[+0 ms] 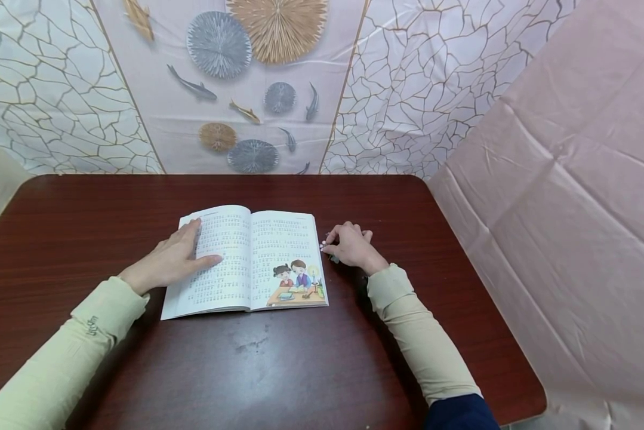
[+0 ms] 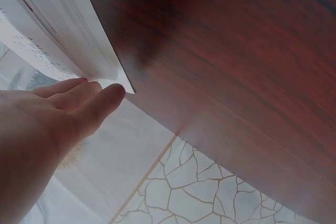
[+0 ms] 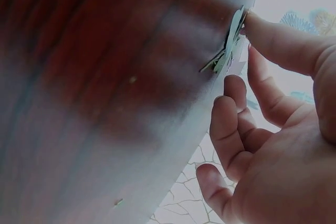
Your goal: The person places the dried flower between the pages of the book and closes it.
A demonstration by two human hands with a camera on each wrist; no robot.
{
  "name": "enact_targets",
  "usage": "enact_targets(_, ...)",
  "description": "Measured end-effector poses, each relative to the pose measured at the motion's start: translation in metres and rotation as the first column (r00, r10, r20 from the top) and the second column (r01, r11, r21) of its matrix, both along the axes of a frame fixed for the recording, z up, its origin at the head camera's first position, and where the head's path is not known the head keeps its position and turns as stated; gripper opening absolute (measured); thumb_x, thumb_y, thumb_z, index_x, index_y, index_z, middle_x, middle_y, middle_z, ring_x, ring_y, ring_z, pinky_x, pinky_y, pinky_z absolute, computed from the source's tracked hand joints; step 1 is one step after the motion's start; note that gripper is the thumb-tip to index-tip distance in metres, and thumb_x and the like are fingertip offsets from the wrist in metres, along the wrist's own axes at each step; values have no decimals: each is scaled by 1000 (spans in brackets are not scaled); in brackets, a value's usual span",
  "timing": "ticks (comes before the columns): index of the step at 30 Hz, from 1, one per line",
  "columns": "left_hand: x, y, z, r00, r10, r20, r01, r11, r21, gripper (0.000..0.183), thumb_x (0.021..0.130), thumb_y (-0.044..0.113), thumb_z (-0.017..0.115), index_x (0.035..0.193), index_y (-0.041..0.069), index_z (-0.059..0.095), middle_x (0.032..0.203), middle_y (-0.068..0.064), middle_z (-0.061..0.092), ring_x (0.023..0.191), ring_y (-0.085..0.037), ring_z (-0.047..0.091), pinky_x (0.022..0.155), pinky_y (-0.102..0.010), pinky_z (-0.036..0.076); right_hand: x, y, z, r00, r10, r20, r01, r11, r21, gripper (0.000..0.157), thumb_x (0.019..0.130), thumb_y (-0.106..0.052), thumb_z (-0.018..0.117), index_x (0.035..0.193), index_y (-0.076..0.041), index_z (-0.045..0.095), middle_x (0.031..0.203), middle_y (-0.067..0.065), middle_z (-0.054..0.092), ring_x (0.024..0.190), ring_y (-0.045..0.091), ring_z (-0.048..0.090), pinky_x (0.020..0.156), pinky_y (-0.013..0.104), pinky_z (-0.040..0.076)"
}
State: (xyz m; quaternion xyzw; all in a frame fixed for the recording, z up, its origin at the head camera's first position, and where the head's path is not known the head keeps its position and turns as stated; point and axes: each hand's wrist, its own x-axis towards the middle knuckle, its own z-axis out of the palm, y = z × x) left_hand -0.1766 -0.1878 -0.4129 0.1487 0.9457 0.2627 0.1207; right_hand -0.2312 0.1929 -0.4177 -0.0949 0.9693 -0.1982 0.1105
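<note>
An open book (image 1: 250,257) lies on the dark red-brown table, with printed text on both pages and a coloured picture of two children at lower right. Across the outer part of the left page rests my left hand (image 1: 166,260), fingers straight and thumb spread; the left wrist view has its fingertips at the book's edge. Just beyond the right page's edge, my right hand (image 1: 352,246) pinches a small leafy sprig (image 3: 231,43) between thumb and index finger. The sprig has thin green leaf-like parts and whitish bits, close over the table; its exact kind I cannot tell.
The table (image 1: 257,364) has rounded corners and extends on all sides of the book. A tiny green scrap (image 3: 119,202) lies on it in the right wrist view. Behind stands a patterned cloth (image 1: 219,89), and a plain pinkish cloth (image 1: 574,179) hangs along the right side.
</note>
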Motion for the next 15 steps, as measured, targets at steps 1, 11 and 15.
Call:
enact_targets(1,0,0,0,1000,0,1,0,1000,-1,109,91,65,51,150,-12,2,155,-34,9,143,-48,11,109,-63,18,0,0,0,1000,1,-2,-1,1000,-1,16,91,-31,70,89,-16,63,106,2,53,103,26,42,93,51,17)
enact_targets(11,-1,0,-2,1000,-2,6,2,1000,-3,111,90,67,50,150,-12,0,155,-34,8,143,-48,10,110,-63,18,0,0,-2,1000,5,-11,-5,1000,-1,17,91,-32,70,87,-18,62,104,0,53,101,25,42,91,50,18)
enact_targets(15,-1,0,-3,1000,-2,9,2,1000,-2,112,90,68,49,150,-11,-1,155,-34,8,143,-47,11,109,-62,19,0,0,-2,1000,7,-15,-7,1000,5,17,91,-32,70,87,-18,62,103,-1,53,100,25,43,90,49,18)
